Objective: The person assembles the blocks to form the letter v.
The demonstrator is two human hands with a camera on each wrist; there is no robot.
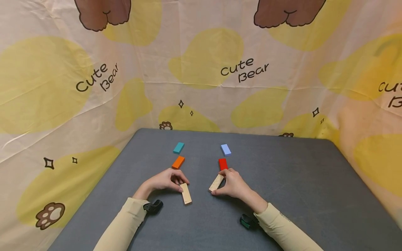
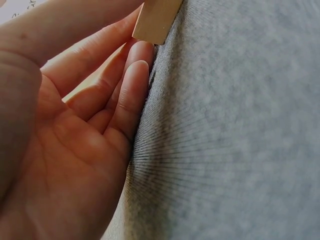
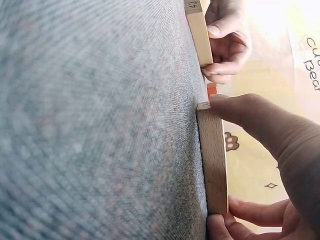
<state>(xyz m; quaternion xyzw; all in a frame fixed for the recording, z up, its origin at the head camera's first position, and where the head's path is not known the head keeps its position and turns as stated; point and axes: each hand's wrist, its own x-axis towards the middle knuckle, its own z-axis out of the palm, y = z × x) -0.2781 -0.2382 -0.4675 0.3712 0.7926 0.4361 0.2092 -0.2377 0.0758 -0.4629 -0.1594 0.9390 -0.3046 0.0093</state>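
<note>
A plain wooden block (image 1: pixel 186 194) lies on the grey tabletop, and my left hand (image 1: pixel 169 180) pinches its far end between thumb and fingers. In the left wrist view, a corner of that block (image 2: pixel 159 21) shows past the fingers. My right hand (image 1: pixel 233 184) holds a second wooden block (image 1: pixel 216 183) lengthwise, thumb at the near end and fingertips at the far end. The right wrist view shows this block (image 3: pixel 214 160) down on the cloth. Just beyond the right fingers is a red block (image 1: pixel 223 164), partly covered by them. An orange block (image 1: pixel 178 162) lies beyond the left hand.
Farther back lie a teal block (image 1: pixel 178 148) on the left and a light blue block (image 1: pixel 225 150) on the right. A printed cloth (image 1: pixel 201 52) hangs behind and beside the grey table (image 1: pixel 282 174). Dark wrist devices (image 1: pixel 153 207) sit at both cuffs.
</note>
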